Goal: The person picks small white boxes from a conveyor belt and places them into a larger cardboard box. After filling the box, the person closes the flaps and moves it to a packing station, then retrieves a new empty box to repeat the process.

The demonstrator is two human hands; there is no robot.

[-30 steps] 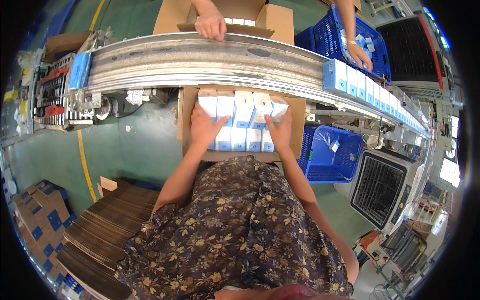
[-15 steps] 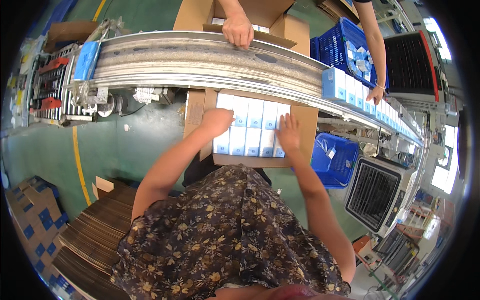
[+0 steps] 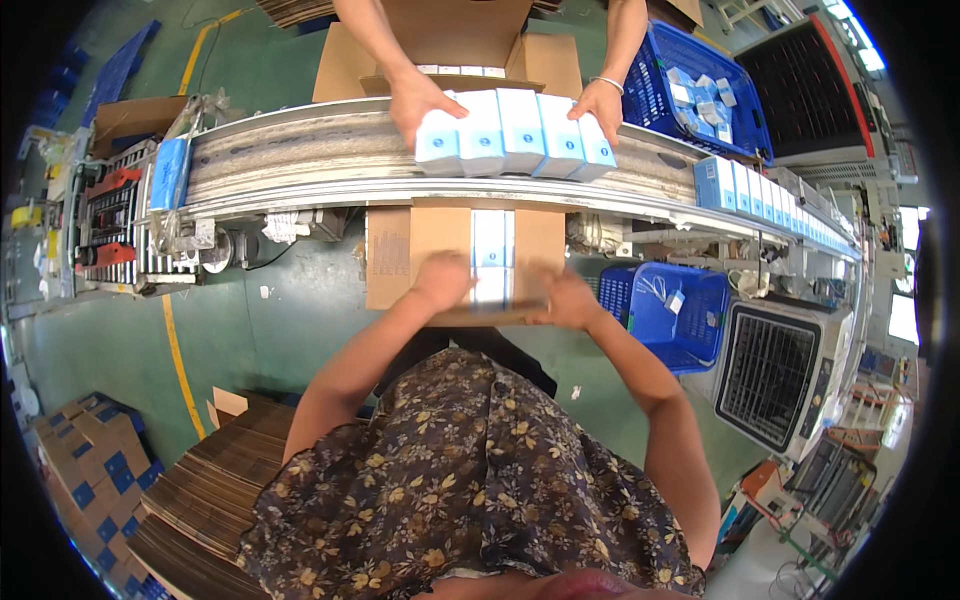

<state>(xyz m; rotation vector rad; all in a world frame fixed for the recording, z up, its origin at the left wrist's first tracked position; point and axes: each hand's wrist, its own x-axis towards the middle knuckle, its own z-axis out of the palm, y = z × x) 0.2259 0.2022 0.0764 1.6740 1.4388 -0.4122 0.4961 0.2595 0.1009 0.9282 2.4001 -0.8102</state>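
Note:
An open cardboard carton (image 3: 541, 235) stands in front of me, with its side flaps folded inward over the contents. White-and-blue boxes (image 3: 493, 240) show in the gap between the flaps. On the left flap rests my left hand (image 3: 440, 283), its fingers blurred and partly hidden. My right hand (image 3: 568, 298) is at the right flap, thumb and fingers apart though smeared by motion. Across the conveyor (image 3: 290, 160), a co-worker's two hands (image 3: 415, 103) squeeze a row of several white-and-blue boxes (image 3: 520, 130) from both ends, just above the belt.
Behind the conveyor stands another open carton (image 3: 345, 65). A line of boxes (image 3: 715, 183) sits on the belt at right. Blue baskets (image 3: 650, 330) and an air cooler (image 3: 765, 375) stand to the right. Flattened cartons (image 3: 225, 450) are stacked at lower left.
The carton's side flaps have swung inward over the boxes, and my hands have moved down onto them. The co-worker's hands have brought a row of boxes leftward along the conveyor.

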